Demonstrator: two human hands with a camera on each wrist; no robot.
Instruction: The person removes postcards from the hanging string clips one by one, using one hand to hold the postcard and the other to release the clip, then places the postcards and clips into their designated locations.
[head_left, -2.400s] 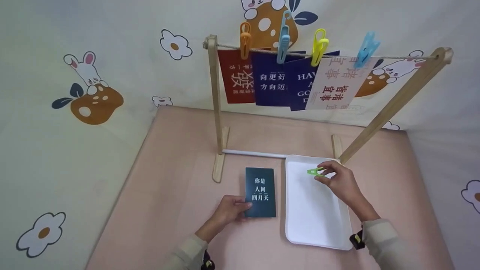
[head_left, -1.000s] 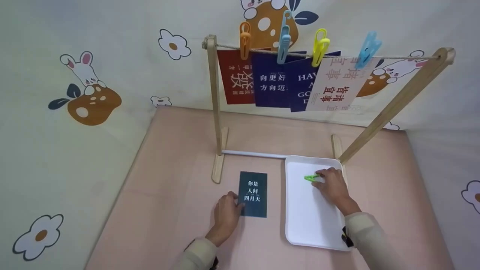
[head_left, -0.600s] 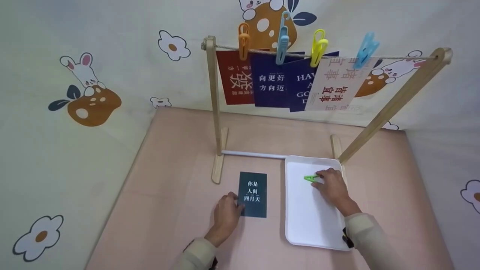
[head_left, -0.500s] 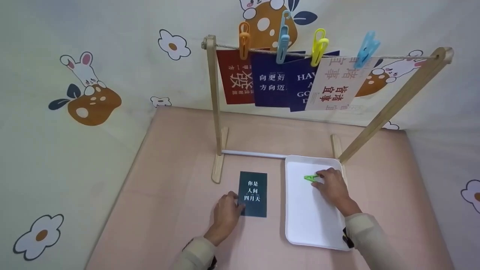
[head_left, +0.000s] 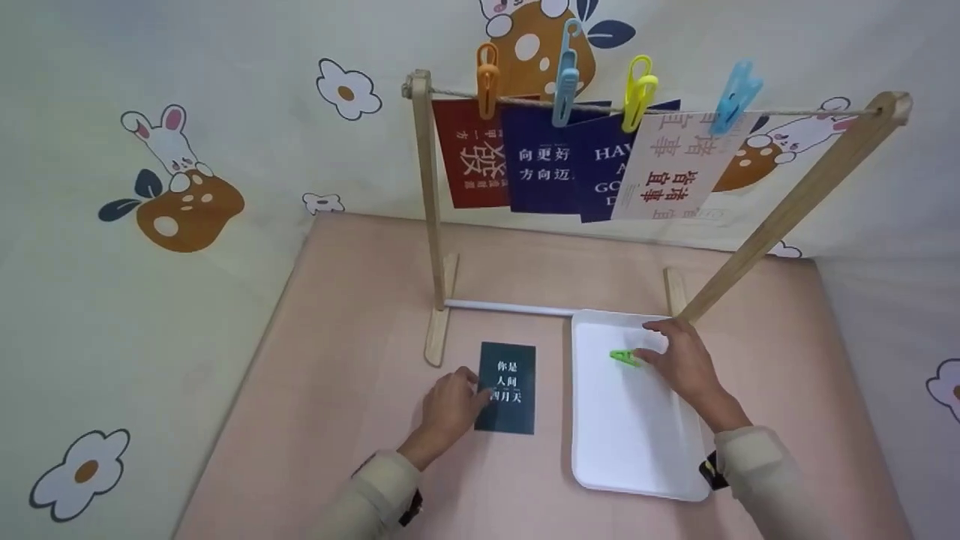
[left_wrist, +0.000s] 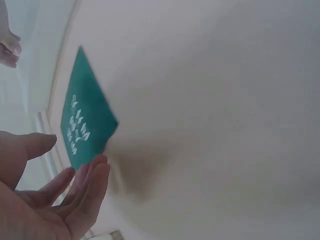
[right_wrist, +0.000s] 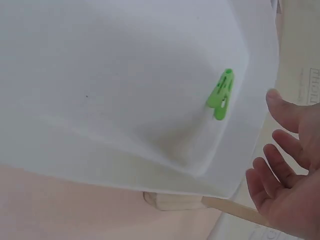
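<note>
Right hand (head_left: 682, 361), spread and empty, is nearer green clothespin (head_left: 622, 356), which lies just left of it, long axis handward; left hand (head_left: 451, 405), relaxed, empty, beside teal card (head_left: 513, 409).

gap between green card (head_left: 517, 409) and tray (head_left: 630, 442), rack (head_left: 787, 214) and hanging cards (head_left: 544, 196) behind

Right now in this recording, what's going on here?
A person's open left hand is at the left edge of a dark green card lying on the pink tabletop; contact is hard to tell. The open right hand is over a white tray, apart from the light green clothespin lying inside. Behind, four printed cards hang from a rope, held by clothespins.
</note>
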